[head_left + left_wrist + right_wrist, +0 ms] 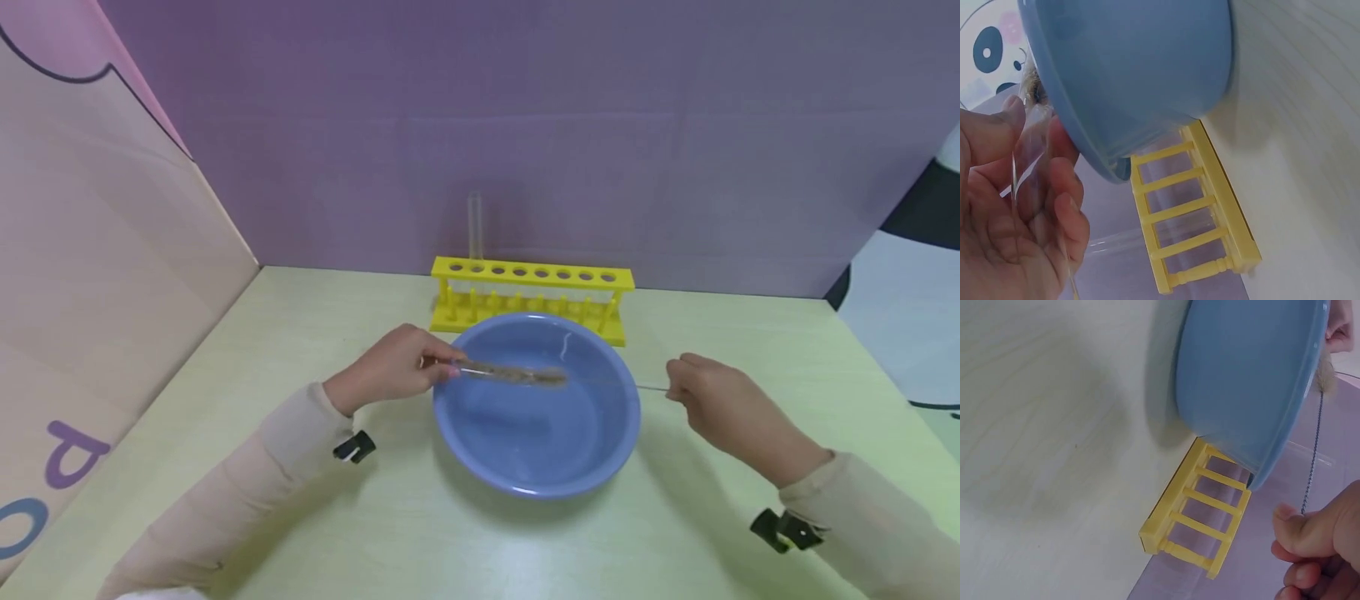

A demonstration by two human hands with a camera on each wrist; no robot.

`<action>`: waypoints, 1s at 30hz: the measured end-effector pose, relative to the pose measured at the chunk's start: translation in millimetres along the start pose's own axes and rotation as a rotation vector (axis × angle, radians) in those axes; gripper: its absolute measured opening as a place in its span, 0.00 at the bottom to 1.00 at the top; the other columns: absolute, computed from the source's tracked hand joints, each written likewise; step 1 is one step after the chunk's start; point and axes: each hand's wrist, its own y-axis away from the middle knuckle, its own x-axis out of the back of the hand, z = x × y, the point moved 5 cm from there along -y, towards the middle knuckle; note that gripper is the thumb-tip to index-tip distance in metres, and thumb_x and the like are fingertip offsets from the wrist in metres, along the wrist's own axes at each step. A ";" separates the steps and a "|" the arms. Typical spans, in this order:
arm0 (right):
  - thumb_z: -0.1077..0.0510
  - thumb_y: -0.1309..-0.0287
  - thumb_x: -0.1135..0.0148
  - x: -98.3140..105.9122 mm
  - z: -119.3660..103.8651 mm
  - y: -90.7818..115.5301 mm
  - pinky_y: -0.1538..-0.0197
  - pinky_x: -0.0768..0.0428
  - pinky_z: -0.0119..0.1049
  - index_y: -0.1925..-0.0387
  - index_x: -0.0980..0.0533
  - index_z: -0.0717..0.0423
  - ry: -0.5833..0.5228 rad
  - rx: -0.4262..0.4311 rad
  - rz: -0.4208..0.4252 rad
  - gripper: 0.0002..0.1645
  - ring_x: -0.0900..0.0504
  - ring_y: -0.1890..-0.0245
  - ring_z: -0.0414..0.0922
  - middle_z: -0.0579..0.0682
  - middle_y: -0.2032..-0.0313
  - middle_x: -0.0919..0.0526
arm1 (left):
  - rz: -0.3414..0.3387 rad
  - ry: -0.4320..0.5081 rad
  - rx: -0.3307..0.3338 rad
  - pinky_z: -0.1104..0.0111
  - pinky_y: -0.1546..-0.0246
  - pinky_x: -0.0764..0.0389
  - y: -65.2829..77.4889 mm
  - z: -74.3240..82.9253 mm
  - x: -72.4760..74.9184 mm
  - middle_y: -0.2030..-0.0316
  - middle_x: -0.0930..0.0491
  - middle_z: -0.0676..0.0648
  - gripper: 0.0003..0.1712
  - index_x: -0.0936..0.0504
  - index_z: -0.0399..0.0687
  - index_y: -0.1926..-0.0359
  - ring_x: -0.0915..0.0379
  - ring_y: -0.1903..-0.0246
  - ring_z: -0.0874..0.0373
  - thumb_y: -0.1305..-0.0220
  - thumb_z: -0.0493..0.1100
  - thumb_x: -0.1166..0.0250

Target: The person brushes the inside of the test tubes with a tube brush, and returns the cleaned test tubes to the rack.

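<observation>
My left hand (397, 367) grips a clear glass test tube (480, 369), held roughly level over a blue plastic basin (536, 479). Brown bristles of a test tube brush (553, 378) show at the tube's right end; how deep they reach inside is hard to tell. The brush's thin wire handle (1315, 453) is twisted metal and runs rightward across the basin's rim. At its far end, my right hand (716, 408) pinches the wire between thumb and fingers. In the left wrist view, the left fingers (1067, 178) wrap round the glass.
Behind the basin stands a yellow test tube rack (532, 271) with a row of holes and pegs. Another clear test tube (476, 225) is upright toward its left end. A purple backdrop (525, 125) rises along the back edge of the pale table (330, 308).
</observation>
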 end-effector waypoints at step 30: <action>0.75 0.59 0.30 2.6 24.2 10.8 0.77 0.35 0.27 0.82 0.33 0.47 -0.212 0.125 -0.005 0.24 0.40 0.80 0.27 0.32 0.82 0.37 | 0.279 -0.264 -0.175 0.72 0.75 0.29 14.0 2.0 6.5 0.64 0.14 0.52 0.17 0.14 0.46 0.54 0.28 0.72 0.62 0.47 0.41 0.29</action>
